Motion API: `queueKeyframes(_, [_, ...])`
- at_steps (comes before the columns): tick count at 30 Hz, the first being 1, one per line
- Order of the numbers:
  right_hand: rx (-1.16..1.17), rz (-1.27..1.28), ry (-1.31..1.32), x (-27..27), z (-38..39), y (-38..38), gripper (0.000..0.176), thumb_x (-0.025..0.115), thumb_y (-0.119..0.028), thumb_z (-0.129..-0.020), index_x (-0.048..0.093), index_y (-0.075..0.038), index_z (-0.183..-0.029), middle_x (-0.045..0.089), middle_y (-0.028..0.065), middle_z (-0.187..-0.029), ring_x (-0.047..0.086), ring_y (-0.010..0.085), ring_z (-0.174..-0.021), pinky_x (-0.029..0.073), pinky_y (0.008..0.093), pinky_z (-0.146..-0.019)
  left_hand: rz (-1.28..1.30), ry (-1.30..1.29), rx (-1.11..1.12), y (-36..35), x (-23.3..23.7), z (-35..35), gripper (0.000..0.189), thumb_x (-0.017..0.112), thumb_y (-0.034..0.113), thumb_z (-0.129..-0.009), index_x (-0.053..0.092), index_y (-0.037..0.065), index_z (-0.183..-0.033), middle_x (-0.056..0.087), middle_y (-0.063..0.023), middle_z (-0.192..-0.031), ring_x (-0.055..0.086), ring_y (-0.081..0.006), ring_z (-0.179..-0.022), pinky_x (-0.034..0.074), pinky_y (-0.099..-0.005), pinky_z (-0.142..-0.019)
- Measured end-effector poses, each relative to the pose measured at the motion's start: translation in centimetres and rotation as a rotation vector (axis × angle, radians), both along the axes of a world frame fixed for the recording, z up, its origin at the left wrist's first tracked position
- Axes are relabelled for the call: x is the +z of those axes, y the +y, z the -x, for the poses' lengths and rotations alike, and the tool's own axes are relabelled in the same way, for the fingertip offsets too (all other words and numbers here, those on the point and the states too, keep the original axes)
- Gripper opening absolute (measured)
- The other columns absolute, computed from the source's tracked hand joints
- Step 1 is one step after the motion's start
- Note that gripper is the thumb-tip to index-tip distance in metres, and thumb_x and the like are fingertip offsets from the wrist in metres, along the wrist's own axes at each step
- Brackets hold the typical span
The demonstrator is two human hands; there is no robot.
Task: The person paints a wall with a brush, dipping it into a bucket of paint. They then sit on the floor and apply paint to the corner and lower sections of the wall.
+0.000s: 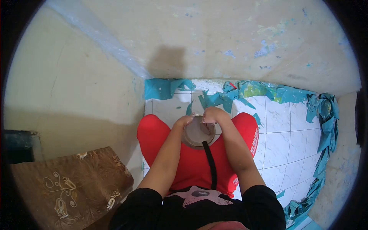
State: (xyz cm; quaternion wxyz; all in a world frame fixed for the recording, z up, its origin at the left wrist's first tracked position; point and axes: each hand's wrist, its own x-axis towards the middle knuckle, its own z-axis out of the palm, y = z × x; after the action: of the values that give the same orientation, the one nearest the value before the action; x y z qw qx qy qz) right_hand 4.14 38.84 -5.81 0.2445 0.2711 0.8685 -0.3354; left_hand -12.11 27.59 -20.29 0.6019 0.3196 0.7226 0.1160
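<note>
A round container (186,138) with pale greyish contents sits between the red-clad knees, low over the tiled floor. My left hand (186,120) grips its rim on the left side, and whitish smears show on the fingers. At the far right of the rim is my right hand (212,115), its fingers curled closed and pointing down into the container. Below those fingers a brownish-grey shape (207,128) shows inside; whether it is a tool or part of the contents I cannot make out. A black strap (211,163) hangs down in front of the container.
Torn teal sheeting (159,89) lines the foot of the patchy wall (237,42) and continues along the right side. Loose scraps lie on the white tiles (278,142). A brown floral cloth (84,184) covers something at lower left, near a dark wall opening (19,145).
</note>
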Motion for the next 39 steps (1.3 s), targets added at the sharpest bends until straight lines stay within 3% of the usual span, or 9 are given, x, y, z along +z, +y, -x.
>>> queueKeyframes(2, [-0.032,0.054,-0.039,0.5,0.0,0.1,0.028,0.059,-0.026,-0.069,0.069,-0.001,-0.078,0.066,0.0183,-0.078,0.064,0.0289,-0.072,0.05,0.0379,-0.065,-0.007,0.338,-0.022,0.3,6.5,-1.3,0.077,0.04,0.065,-0.082,0.061,-0.008,-0.095,0.061,-0.0256,-0.098,0.059,-0.0366,-0.094,0.047,-0.0406,-0.081])
queueKeyframes(5, [-0.061,0.128,-0.063,0.3,-0.1,0.4,0.025,0.058,-0.023,-0.071,0.069,-0.002,-0.078,0.067,0.0131,-0.073,0.065,0.0232,-0.063,0.051,0.0355,-0.058,-0.256,0.53,-0.085,-0.1,6.4,-1.5,0.072,0.042,0.063,-0.082,0.063,-0.006,-0.079,0.062,-0.0265,-0.084,0.061,-0.04,-0.084,0.047,-0.0419,-0.078])
queueKeyframes(13, [-0.058,0.087,0.004,1.2,-1.4,1.0,0.025,0.055,-0.02,-0.071,0.069,-0.001,-0.08,0.067,0.0143,-0.075,0.065,0.0247,-0.064,0.051,0.0354,-0.057,-0.422,0.64,-0.265,0.7,5.4,-1.1,0.064,0.046,0.056,-0.085,0.058,-0.007,-0.087,0.059,-0.0295,-0.091,0.059,-0.0405,-0.089,0.047,-0.0444,-0.078])
queueKeyframes(15, [-0.119,0.087,-0.023,1.3,-1.5,1.2,0.029,0.057,-0.02,-0.065,0.068,0.001,-0.081,0.065,0.0208,-0.085,0.064,0.0328,-0.08,0.05,0.0384,-0.071,-0.445,0.674,-0.265,1.1,5.2,-0.9,0.062,0.045,0.054,-0.086,0.058,-0.008,-0.09,0.059,-0.0296,-0.092,0.058,-0.041,-0.09,0.047,-0.045,-0.078])
queueKeyframes(24, [-0.143,-0.119,0.299,1.9,-1.3,2.4,0.03,0.053,-0.025,-0.069,0.067,-0.004,-0.084,0.063,0.0217,-0.079,0.06,0.0371,-0.073,0.049,0.0395,-0.069,-0.367,0.82,-0.213,1.5,1.3,3.8,0.06,0.034,0.047,-0.092,0.059,-0.007,-0.094,0.058,-0.0292,-0.094,0.057,-0.0436,-0.087,0.046,-0.0459,-0.08])
queueKeyframes(27, [-0.243,-0.053,0.472,3.1,-0.9,2.8,0.031,0.053,-0.027,-0.071,0.066,-0.002,-0.082,0.062,0.0219,-0.076,0.06,0.0377,-0.072,0.048,0.0401,-0.069,-0.289,0.807,-0.183,0.6,0.6,3.9,0.059,0.03,0.045,-0.094,0.06,-0.006,-0.096,0.059,-0.029,-0.091,0.058,-0.0441,-0.083,0.047,-0.0465,-0.079])
queueKeyframes(30, [-0.303,-0.086,0.477,4.0,-0.5,3.6,0.032,0.052,-0.029,-0.075,0.065,0.0,-0.082,0.061,0.0219,-0.078,0.059,0.039,-0.071,0.047,0.0414,-0.068,-0.216,0.452,0.24,-0.2,-0.3,4.1,0.056,0.032,0.044,-0.094,0.06,-0.006,-0.095,0.061,-0.0234,-0.082,0.061,-0.04,-0.076,0.049,-0.0475,-0.074])
queueKeyframes(33, [-0.327,-0.181,0.63,2.4,-1.1,4.5,0.031,0.049,-0.025,-0.079,0.065,0.001,-0.085,0.063,0.0185,-0.074,0.061,0.0317,-0.064,0.048,0.0379,-0.063,0.006,0.097,0.603,-0.6,8.3,3.6,0.049,0.037,0.039,-0.093,0.057,-0.004,-0.103,0.062,-0.0165,-0.08,0.062,-0.0324,-0.07,0.051,-0.0438,-0.067])
queueKeyframes(39, [-0.854,0.28,0.821,5.2,-2.2,2.4,0.03,0.049,-0.021,-0.082,0.065,0.002,-0.091,0.061,0.0067,-0.067,0.054,0.014,-0.06,0.043,0.031,-0.055,-0.583,-0.062,0.769,-8.2,14.5,10.7,0.037,0.048,0.026,-0.09,0.048,0.006,-0.121,0.056,-0.0091,-0.109,0.058,-0.0209,-0.088,0.049,-0.0335,-0.073])
